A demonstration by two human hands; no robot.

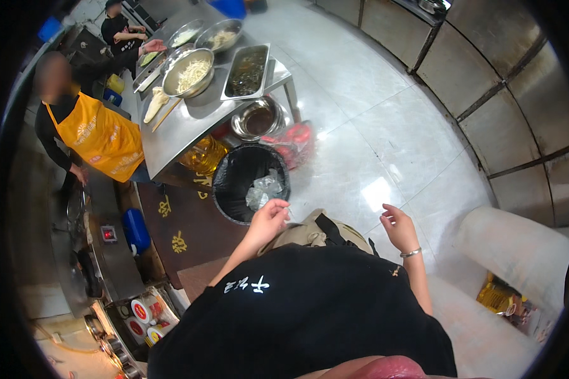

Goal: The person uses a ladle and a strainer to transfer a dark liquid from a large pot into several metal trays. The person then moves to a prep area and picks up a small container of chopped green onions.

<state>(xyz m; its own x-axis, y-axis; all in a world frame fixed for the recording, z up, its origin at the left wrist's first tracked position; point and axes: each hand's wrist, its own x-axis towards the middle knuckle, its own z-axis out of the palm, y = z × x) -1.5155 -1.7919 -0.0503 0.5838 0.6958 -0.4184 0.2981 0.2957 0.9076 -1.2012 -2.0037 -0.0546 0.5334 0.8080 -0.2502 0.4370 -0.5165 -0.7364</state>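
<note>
My left hand [269, 221] is at the front of my body, beside the rim of a black-lined trash bin [229, 186]. Its fingers are curled in toward the thumb; a thin pale bit shows at the fingertips, too small to name. Crumpled clear plastic [265, 189] lies inside the bin, just beyond that hand. My right hand [399, 228], with a bracelet at the wrist, hangs in the air over the floor. Its fingers are loosely bent and apart, with nothing in them.
A steel table [199, 117] holds a bowl of bean sprouts [195, 74] and a tray of dark food [246, 72]. Under it stand metal basins [257, 119]. A person in an orange apron [101, 136] is at the left. Steel cabinets [471, 69] line the right.
</note>
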